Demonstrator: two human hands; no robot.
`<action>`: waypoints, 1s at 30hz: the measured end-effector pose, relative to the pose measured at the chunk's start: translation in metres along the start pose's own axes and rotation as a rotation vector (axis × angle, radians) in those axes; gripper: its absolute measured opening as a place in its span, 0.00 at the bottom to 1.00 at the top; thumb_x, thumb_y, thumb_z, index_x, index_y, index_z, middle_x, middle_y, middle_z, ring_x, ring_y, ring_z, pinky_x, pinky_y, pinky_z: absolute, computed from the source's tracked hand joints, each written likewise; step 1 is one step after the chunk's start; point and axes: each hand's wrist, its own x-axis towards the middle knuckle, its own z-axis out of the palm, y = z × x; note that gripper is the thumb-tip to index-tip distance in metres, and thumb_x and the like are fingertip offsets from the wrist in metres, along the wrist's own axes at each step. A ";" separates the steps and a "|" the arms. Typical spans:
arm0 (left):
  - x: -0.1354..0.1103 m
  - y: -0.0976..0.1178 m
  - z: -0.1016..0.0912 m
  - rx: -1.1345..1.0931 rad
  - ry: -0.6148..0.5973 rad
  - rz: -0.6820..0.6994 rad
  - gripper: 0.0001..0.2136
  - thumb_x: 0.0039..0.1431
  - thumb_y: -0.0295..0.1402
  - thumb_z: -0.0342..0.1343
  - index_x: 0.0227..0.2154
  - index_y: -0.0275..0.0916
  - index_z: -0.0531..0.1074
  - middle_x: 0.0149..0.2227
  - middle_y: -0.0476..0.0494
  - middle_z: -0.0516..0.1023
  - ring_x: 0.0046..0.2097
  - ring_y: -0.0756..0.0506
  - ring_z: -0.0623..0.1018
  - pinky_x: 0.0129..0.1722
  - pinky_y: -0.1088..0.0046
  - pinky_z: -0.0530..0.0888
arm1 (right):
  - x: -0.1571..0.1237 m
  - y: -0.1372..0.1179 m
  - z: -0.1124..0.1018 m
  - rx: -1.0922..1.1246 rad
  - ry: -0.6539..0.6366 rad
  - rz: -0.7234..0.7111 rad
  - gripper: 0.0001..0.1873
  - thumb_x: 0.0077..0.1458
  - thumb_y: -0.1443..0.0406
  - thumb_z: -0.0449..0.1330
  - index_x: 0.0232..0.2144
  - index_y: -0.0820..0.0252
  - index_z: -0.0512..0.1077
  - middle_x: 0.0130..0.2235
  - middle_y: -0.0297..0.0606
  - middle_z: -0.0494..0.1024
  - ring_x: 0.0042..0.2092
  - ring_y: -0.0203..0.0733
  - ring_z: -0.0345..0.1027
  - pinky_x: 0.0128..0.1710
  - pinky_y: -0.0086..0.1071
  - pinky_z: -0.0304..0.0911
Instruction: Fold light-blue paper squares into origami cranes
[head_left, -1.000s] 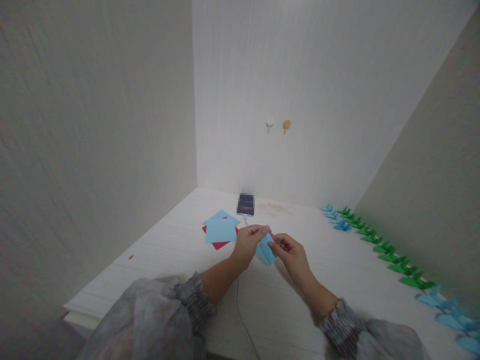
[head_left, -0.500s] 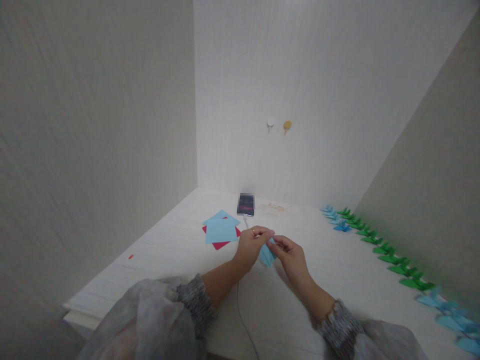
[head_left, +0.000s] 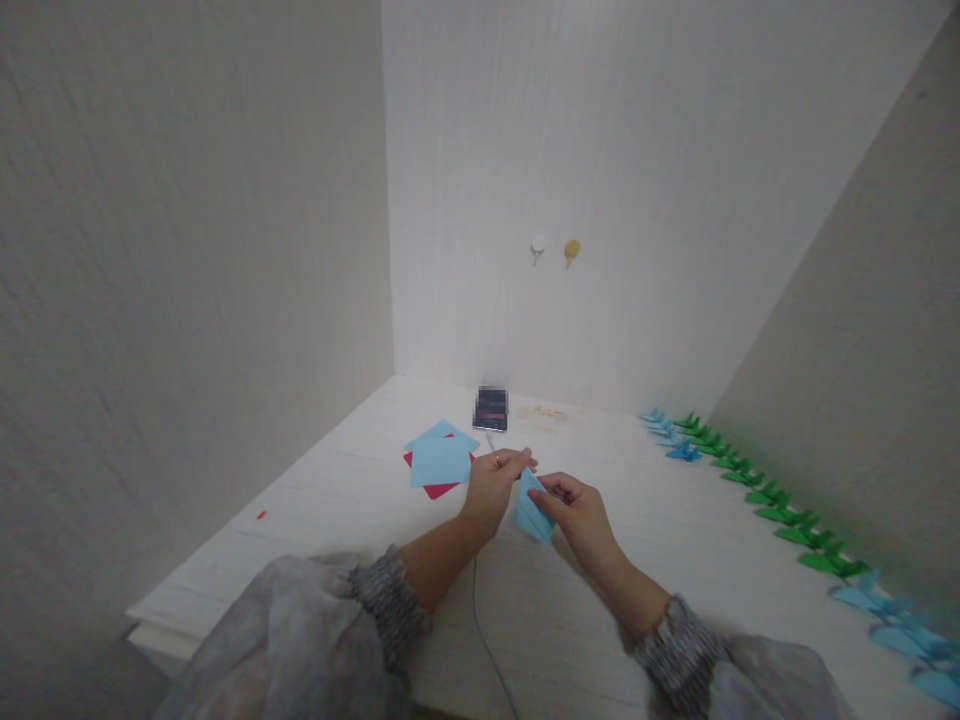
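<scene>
A folded light blue origami paper (head_left: 531, 512), narrowing to a point at the top, is held up between my two hands above the table. My right hand (head_left: 581, 510) pinches it, the thumb lying across its front face and the fingers behind. At the upper tip, the fingers of my left hand (head_left: 491, 488) are closed together around the paper's point; exactly how they grip is hard to make out. A ring is on one left finger. Beside my left hand lie flat squares of light blue paper (head_left: 441, 461) and red paper (head_left: 439, 492), overlapping.
A phone (head_left: 491, 409) leans near the back wall, its cable (head_left: 481, 622) running under my left hand to the front edge. Folded green paper cranes (head_left: 766, 497) and blue ones (head_left: 909, 640) line the right side. Two hooks (head_left: 572, 248) are on the wall.
The paper has turned and shows more of its face. My right thumb has slid down onto its front, while my left hand has shifted slightly left.
</scene>
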 end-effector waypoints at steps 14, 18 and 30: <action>0.006 -0.005 -0.003 0.033 -0.050 0.003 0.12 0.39 0.39 0.55 0.16 0.33 0.66 0.17 0.50 0.67 0.22 0.54 0.64 0.25 0.77 0.62 | 0.001 0.006 -0.004 0.021 0.036 0.005 0.09 0.37 0.63 0.61 0.24 0.63 0.71 0.23 0.35 0.73 0.24 0.34 0.62 0.24 0.27 0.57; 0.005 -0.004 -0.002 0.037 -0.005 -0.014 0.13 0.41 0.39 0.54 0.15 0.33 0.65 0.17 0.51 0.66 0.21 0.55 0.63 0.24 0.78 0.61 | 0.000 0.003 -0.003 0.042 -0.008 0.027 0.09 0.37 0.64 0.61 0.24 0.63 0.71 0.23 0.35 0.73 0.24 0.34 0.62 0.24 0.27 0.57; 0.008 -0.011 -0.003 -0.036 -0.280 -0.228 0.15 0.34 0.41 0.58 0.22 0.35 0.62 0.20 0.51 0.66 0.21 0.55 0.66 0.23 0.78 0.63 | 0.004 0.004 -0.014 0.118 0.001 0.064 0.15 0.34 0.64 0.63 0.29 0.62 0.67 0.22 0.32 0.72 0.22 0.33 0.63 0.23 0.27 0.57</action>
